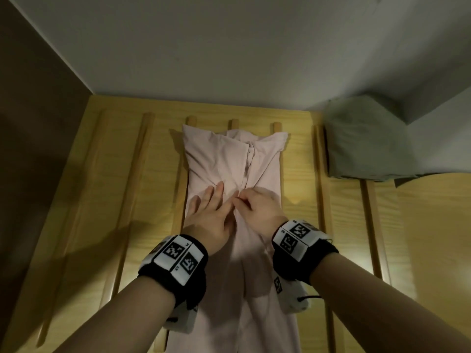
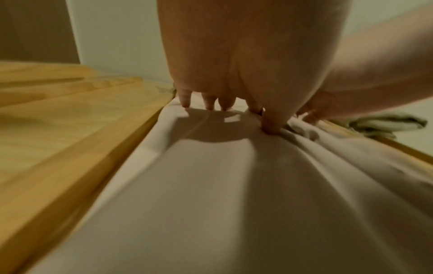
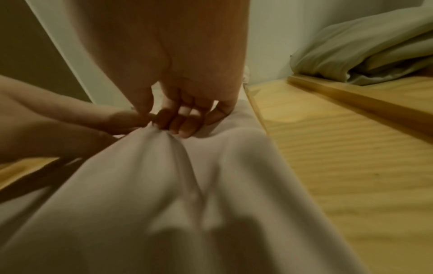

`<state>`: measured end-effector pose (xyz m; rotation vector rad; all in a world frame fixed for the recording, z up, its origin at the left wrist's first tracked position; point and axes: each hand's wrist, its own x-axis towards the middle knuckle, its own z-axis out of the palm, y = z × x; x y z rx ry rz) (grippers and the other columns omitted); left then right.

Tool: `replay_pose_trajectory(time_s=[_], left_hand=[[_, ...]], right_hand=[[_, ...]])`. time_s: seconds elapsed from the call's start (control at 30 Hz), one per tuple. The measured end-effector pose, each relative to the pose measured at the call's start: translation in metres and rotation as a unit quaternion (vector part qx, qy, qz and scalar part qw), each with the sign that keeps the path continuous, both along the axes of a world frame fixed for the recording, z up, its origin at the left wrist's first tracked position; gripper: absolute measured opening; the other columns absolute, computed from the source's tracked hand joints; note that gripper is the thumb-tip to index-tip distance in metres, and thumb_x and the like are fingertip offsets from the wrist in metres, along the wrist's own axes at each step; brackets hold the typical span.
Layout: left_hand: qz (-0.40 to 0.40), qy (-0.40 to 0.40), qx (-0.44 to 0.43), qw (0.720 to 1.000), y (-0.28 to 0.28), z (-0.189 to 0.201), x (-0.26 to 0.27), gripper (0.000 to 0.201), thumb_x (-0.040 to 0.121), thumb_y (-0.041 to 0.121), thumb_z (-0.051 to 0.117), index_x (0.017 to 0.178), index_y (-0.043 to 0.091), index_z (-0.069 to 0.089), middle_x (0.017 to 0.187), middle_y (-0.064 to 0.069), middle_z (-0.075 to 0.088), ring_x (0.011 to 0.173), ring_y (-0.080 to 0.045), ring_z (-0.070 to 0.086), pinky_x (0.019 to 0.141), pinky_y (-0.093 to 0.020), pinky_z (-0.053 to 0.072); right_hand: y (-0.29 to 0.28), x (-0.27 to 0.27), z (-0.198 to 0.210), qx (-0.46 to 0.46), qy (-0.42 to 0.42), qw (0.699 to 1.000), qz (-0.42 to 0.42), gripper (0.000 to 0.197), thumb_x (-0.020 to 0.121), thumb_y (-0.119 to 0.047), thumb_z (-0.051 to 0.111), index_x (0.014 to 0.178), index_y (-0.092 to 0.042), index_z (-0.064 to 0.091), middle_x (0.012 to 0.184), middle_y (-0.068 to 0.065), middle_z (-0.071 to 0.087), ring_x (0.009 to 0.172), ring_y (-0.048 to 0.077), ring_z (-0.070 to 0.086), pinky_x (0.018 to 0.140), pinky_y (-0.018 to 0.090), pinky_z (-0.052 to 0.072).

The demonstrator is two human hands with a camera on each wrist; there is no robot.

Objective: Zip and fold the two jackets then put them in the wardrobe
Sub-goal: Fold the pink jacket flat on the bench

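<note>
Slatted pine surface point(image 1: 107, 200), left grip point(image 1: 209, 212) flat on pink jacket point(image 1: 216, 154), right grip point(image 1: 257, 207) pinching its fabric

A home bedroom: slatted wooden bed base point(image 1: 300, 159), folded bedding point(image 1: 367, 138).

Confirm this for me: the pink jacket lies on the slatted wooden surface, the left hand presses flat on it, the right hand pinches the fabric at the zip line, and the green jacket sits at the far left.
One thing is wrong: the green jacket sits at the far right, not the left, as the head view shows. The rest holds: the pink jacket lies on the slatted wooden surface, the left hand presses flat on it, and the right hand pinches the fabric at the zip line.
</note>
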<state>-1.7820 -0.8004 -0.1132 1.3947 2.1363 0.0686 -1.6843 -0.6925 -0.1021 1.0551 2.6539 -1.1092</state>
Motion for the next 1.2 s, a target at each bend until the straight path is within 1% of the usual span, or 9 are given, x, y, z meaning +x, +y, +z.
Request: replay_pose_trajectory(time_s=[0.13, 0.27, 0.37, 0.43, 0.57, 0.7, 0.87, 1.1, 1.2], left_hand=[[0.045, -0.097, 0.146, 0.984, 0.011, 0.019, -0.025, 0.059, 0.086, 0.01, 0.052, 0.141, 0.023, 0.037, 0.14, -0.004, 0.044, 0.133, -0.022, 0.035, 0.108, -0.031, 0.028], [0.101, -0.095, 0.142, 0.98, 0.026, 0.026, -0.063, 0.057, 0.087, 0.001, 0.051, 0.141, 0.014, 0.037, 0.138, -0.012, 0.038, 0.127, -0.028, 0.037, 0.102, -0.031, 0.034], [0.171, -0.038, 0.109, 0.978, 0.041, 0.028, -0.092, 0.058, 0.089, 0.016, 0.057, 0.142, 0.014, 0.034, 0.142, -0.014, 0.032, 0.129, -0.032, 0.033, 0.103, -0.033, 0.029], [0.208, -0.026, 0.093, 0.973, 0.051, 0.03, -0.107, 0.064, 0.088, 0.027, 0.061, 0.143, 0.015, 0.031, 0.144, -0.014, 0.03, 0.132, -0.031, 0.029, 0.106, -0.033, 0.025], [0.271, -0.074, 0.092, 0.955, 0.069, 0.027, -0.121, 0.074, 0.083, 0.032, 0.067, 0.143, 0.012, 0.029, 0.145, -0.014, 0.033, 0.132, -0.03, 0.034, 0.104, -0.034, 0.03], [0.329, -0.136, 0.101, 0.929, 0.089, 0.019, -0.124, 0.078, 0.08, 0.025, 0.072, 0.143, 0.011, 0.028, 0.143, -0.014, 0.039, 0.129, -0.031, 0.04, 0.105, -0.038, 0.036], [0.227, -0.053, 0.044, 0.971, 0.105, 0.02, -0.128, 0.053, 0.083, 0.027, 0.067, 0.129, 0.009, 0.046, 0.128, -0.015, 0.053, 0.115, -0.031, 0.051, 0.08, -0.028, 0.038], [0.017, 0.056, -0.023, 0.998, 0.109, 0.016, -0.125, 0.029, 0.091, 0.023, 0.053, 0.114, 0.005, 0.051, 0.129, -0.014, 0.041, 0.124, -0.029, 0.033, 0.095, -0.037, 0.034], [0.019, 0.049, -0.031, 0.998, 0.115, 0.018, -0.123, 0.017, 0.094, 0.018, 0.048, 0.106, 0.006, 0.05, 0.118, -0.016, 0.052, 0.106, -0.03, 0.049, 0.07, -0.031, 0.033]], right_hand=[[0.022, 0.003, -0.002, -0.078, 0.097, 0.987, -0.104, 0.017, 0.092, -0.012, 0.05, 0.1, -0.01, 0.065, 0.093, 0.0, 0.061, 0.093, 0.018, 0.057, 0.081, 0.013, 0.036], [0.056, 0.006, -0.001, -0.096, 0.108, 0.971, -0.192, 0.021, 0.092, -0.007, 0.046, 0.109, -0.013, 0.057, 0.077, -0.007, 0.052, 0.076, 0.02, 0.056, 0.077, 0.028, 0.046], [0.08, 0.004, 0.0, -0.028, 0.116, 0.97, -0.213, 0.027, 0.088, -0.008, 0.051, 0.115, -0.014, 0.051, 0.079, -0.007, 0.045, 0.064, 0.007, 0.046, 0.061, 0.017, 0.038], [0.094, 0.002, 0.001, 0.013, 0.117, 0.968, -0.223, 0.034, 0.086, -0.016, 0.058, 0.119, -0.015, 0.049, 0.096, -0.004, 0.044, 0.07, 0.002, 0.045, 0.067, 0.017, 0.033], [0.109, -0.005, 0.0, 0.042, 0.009, 0.98, -0.194, 0.067, 0.08, -0.033, 0.067, 0.138, -0.021, 0.036, 0.139, 0.01, 0.031, 0.128, 0.026, 0.034, 0.101, 0.028, 0.028], [0.111, -0.02, -0.005, 0.003, -0.025, 0.992, -0.124, 0.086, 0.082, -0.036, 0.067, 0.149, -0.019, 0.016, 0.148, 0.011, 0.023, 0.137, 0.029, 0.022, 0.111, 0.036, 0.021], [0.12, -0.033, -0.006, 0.06, -0.096, 0.989, -0.09, 0.066, 0.081, -0.039, 0.065, 0.138, -0.018, 0.04, 0.137, 0.013, 0.027, 0.128, 0.033, 0.026, 0.108, 0.033, 0.023], [0.124, -0.05, 0.0, 0.099, -0.146, 0.984, 0.022, 0.031, 0.084, -0.036, 0.056, 0.111, -0.02, 0.058, 0.127, 0.005, 0.043, 0.124, 0.027, 0.028, 0.101, 0.039, 0.025], [0.124, -0.056, 0.005, 0.082, -0.155, 0.984, 0.041, 0.016, 0.087, -0.028, 0.051, 0.101, -0.022, 0.051, 0.11, 0.003, 0.055, 0.112, 0.025, 0.045, 0.091, 0.035, 0.027]])
